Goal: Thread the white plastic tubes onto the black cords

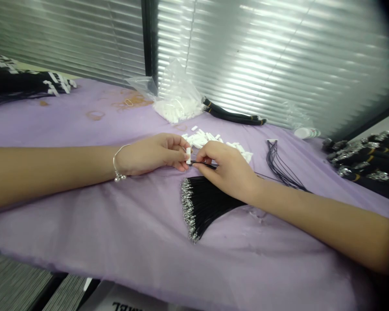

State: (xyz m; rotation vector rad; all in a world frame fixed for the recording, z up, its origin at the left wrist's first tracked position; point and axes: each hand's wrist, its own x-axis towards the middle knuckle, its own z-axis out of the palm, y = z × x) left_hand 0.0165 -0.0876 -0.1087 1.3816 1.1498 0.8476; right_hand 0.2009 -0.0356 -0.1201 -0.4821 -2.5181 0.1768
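My left hand pinches a small white plastic connector block, held upright just above the purple cloth. Close beside it, my right hand grips thin black wires between thumb and fingertips, their ends meeting the block. Whether the wires sit inside the block I cannot tell. Under my right hand a fanned bundle of black wires lies with silvery metal ends pointing left. Right behind my hands lies a heap of loose white blocks.
A clear plastic bag of white pieces stands at the back, near scattered rubber bands. Black bundles lie beside it. Wires joined to a white block rest at right, before more bundles. Finished-looking bundles lie far left.
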